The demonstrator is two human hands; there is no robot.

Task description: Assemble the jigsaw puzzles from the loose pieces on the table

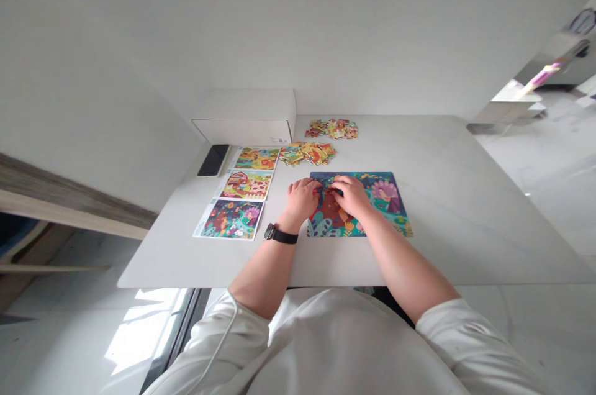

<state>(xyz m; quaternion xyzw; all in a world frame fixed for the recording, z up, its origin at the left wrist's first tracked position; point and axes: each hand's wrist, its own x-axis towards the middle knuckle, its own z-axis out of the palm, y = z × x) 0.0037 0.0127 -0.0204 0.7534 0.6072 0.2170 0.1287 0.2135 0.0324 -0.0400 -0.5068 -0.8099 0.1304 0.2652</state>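
White table spanned scene. White box stood far left. Animal jigsaw puzzle lay centrally, near side. Three picture sheets lined left; two jigsaw-piece piles lay beyond puzzle. Left hand, right hand curled over puzzle's left part; any pinch could not be told. Smartphone lay beside sheets.

Soft light brightens the smooth pale-grey counter around the bare hands; sunlight glares on the glossy pale floor below-left of them; far right of them, edges stretch and blur.
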